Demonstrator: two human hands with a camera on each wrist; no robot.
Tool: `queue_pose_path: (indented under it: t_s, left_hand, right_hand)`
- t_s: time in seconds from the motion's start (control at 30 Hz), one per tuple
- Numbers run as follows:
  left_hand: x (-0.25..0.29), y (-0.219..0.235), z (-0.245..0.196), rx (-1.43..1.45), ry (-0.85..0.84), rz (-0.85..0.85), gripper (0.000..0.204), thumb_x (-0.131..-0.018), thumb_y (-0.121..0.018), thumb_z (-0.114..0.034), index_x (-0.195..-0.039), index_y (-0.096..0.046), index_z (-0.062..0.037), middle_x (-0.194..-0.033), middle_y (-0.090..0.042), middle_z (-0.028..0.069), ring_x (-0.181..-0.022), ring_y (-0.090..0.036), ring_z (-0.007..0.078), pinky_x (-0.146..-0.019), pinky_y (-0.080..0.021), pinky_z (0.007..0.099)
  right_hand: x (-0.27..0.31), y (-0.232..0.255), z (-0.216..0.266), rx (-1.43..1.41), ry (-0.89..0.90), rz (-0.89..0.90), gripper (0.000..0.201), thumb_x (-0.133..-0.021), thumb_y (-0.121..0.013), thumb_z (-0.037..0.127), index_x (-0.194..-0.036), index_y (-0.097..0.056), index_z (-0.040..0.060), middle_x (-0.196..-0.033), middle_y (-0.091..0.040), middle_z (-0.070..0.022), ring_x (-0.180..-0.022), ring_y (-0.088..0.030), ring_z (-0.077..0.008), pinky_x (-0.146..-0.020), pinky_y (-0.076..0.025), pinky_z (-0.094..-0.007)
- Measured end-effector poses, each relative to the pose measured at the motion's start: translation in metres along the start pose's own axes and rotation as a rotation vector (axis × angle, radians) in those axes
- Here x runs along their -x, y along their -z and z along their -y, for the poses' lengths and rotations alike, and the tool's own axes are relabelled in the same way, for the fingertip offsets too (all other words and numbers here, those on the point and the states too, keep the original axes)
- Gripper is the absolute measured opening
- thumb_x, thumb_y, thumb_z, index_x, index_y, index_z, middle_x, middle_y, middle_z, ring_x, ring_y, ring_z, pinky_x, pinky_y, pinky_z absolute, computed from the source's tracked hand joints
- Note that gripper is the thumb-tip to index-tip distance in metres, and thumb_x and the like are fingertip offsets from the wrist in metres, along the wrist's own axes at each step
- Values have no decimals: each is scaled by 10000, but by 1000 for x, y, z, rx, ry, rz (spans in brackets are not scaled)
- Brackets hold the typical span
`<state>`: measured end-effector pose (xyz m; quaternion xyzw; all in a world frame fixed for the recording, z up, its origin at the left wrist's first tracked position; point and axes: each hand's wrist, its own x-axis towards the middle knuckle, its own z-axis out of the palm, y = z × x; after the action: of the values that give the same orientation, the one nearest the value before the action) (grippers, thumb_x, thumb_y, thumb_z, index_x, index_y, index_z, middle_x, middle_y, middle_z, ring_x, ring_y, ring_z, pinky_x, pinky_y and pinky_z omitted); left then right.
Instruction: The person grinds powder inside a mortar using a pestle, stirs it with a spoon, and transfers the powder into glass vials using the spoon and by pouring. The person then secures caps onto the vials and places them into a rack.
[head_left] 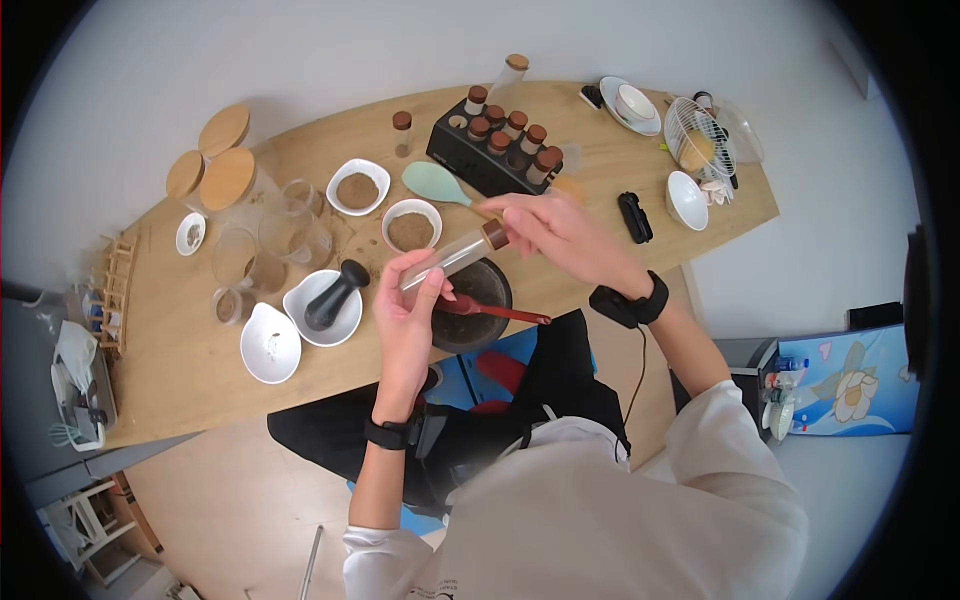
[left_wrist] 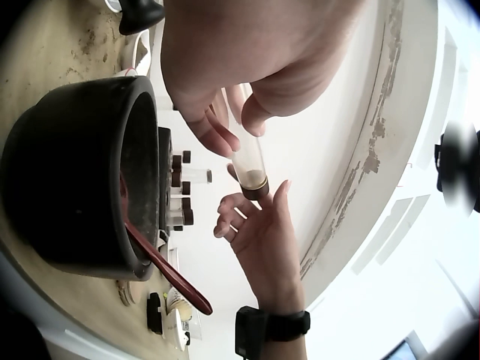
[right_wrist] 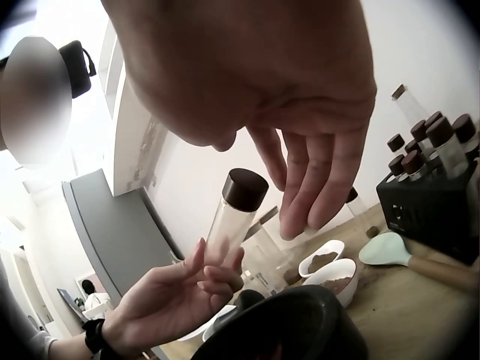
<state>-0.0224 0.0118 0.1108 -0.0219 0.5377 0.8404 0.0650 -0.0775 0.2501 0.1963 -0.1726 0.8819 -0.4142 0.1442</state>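
Observation:
My left hand (head_left: 402,320) holds a clear glass bottle (head_left: 455,257) by its lower part, thumb on one side and fingers on the other. The bottle is tilted, with its brown cap (right_wrist: 246,189) on, and looks mostly empty, with some cloudy residue by the cap in the left wrist view. My right hand (head_left: 568,238) hovers beside the cap, fingers extended and apart from it in the right wrist view. Below the hands stands a deep dark pot (left_wrist: 67,176); a red-handled utensil (head_left: 522,316) leans in it, its handle over the rim.
A black rack (head_left: 450,142) of capped bottles stands at the back, with a mint spoon (head_left: 430,182) before it. Bowls of brown powder (head_left: 410,230) lie behind the pot. To the left are a white mortar (head_left: 345,330) with a black pestle (head_left: 335,295) and wooden-lidded jars (head_left: 228,178).

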Motion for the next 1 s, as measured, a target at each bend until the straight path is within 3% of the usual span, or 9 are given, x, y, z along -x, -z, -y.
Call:
queue_pose_path:
  t_s: [0.13,0.27,0.3,0.47,0.53,0.6,0.67,0.8,1.0]
  left_hand:
    - [-3,5,0,55,-26,14,285,-1090,-669,-152,-1336,-596,-27,-1004,-681,39,-900,-628,111,-819,-501,247]
    - [-3,5,-3,8,-14,11,283,-1090,-670,-148,-1329,-588,-20,-1014,-676,43,-901,-624,124,-848,-506,262]
    - [-3,6,-2,27,-2,8,278,-1090,-669,-146,-1324,-588,-20,-1019,-675,48,-904,-624,131,-855,-506,269]
    - [-9,5,-1,70,-7,10,281,-1090,-665,-135,-1328,-579,-15,-1044,-679,63,-926,-626,143,-870,-510,280]
    - [-11,2,-2,-52,-41,2,287,-1086,-669,-129,-1330,-576,-10,-1048,-681,65,-932,-627,146,-880,-511,279]
    - [-12,-1,-4,-29,-30,5,290,-1083,-672,-127,-1329,-576,-8,-1047,-681,65,-933,-628,147,-883,-512,280]
    - [-13,-1,-5,-11,-20,-3,292,-1081,-675,-125,-1328,-576,-6,-1046,-681,66,-933,-628,147,-886,-512,280]
    - [-15,-2,-6,14,-6,-10,291,-1078,-677,-118,-1328,-575,-9,-1038,-681,64,-932,-632,144,-891,-514,280]
    - [-11,0,3,-165,-104,-21,261,-1053,-682,-46,-1285,-572,-4,-1137,-645,77,-969,-647,134,-926,-524,283]
  right_hand:
    - [1,-19,3,-116,258,-149,368,-1119,-572,332,-1263,-669,8,-824,-683,-60,-706,-621,-146,-658,-508,-337]
    - [-6,0,-4,30,-148,138,315,-1069,-667,227,-1294,-663,6,-834,-683,-81,-735,-646,-162,-715,-538,-327]
    - [-2,-9,0,-135,78,-78,297,-1071,-668,226,-1271,-663,6,-825,-679,-70,-744,-652,-165,-690,-541,-329]
    - [-4,-22,-6,-306,193,-100,358,-1115,-595,325,-1305,-657,29,-837,-682,-14,-789,-652,-131,-668,-518,-288]
    - [-6,-23,-8,-368,-174,5,342,-1127,-579,327,-1308,-636,43,-864,-671,-5,-808,-621,-99,-638,-473,-273]
    - [-10,-21,-7,-452,-292,100,292,-1146,-551,285,-1305,-600,44,-875,-612,-2,-827,-586,-80,-707,-489,-255]
    - [-9,-34,-12,-337,74,-221,290,-1153,-545,284,-1312,-577,45,-889,-577,18,-768,-514,-60,-700,-453,-268]
    - [-8,-33,-13,-342,218,-194,290,-1154,-545,277,-1334,-530,49,-925,-560,31,-759,-501,-60,-715,-442,-276]
    - [-7,-31,-26,-724,-215,105,246,-1148,-561,274,-1282,-488,81,-911,-500,49,-804,-491,-58,-714,-441,-265]
